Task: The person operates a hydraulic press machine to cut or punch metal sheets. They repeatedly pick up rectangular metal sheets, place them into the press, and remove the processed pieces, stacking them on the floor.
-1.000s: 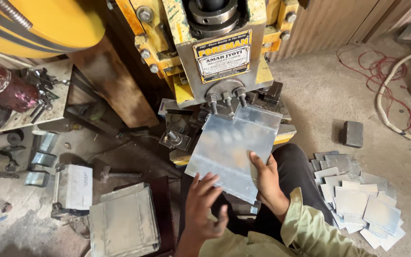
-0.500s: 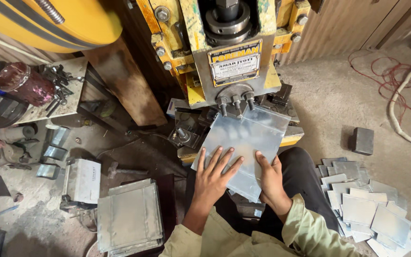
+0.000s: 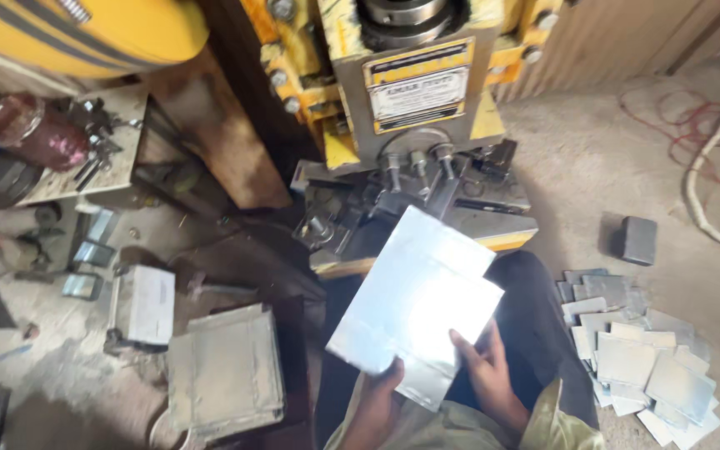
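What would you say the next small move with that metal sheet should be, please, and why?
Probably ease the metal sheet forward toward the press. Both hands, left and right, grip its near edge, and its far corner lies just short of the tooling.

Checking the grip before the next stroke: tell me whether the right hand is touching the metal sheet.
Touching. The head view shows the right hand with its thumb lying on top of the shiny metal sheet near its lower edge, no gap between them.
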